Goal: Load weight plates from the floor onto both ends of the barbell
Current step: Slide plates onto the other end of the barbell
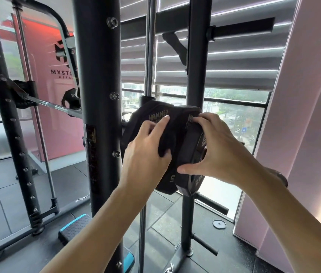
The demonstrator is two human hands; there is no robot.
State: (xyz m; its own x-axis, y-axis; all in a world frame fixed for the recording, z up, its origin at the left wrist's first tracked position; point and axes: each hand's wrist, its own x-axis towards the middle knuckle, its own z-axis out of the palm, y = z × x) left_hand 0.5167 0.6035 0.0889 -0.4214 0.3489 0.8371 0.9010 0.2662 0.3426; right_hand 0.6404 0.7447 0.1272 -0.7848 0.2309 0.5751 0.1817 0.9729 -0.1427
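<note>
Left hand (147, 152): grips the inner weight plate (151, 123), beside the rack upright (98, 95).
Right hand (216, 146): grips the outer weight plate (188, 154), touching the inner one.

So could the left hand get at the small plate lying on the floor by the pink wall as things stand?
Probably not: the left hand grips the inner plate up at the bar, and the floor plate lies far below, past the rack post.

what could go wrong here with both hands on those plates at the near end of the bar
1. The left hand has its fingers curled into a grip hole of the inner plate; if the outer plate slides in, they could get pinched.
2. The right hand holds the outer plate only at its rim, so a slip could drop it to the floor.
</note>
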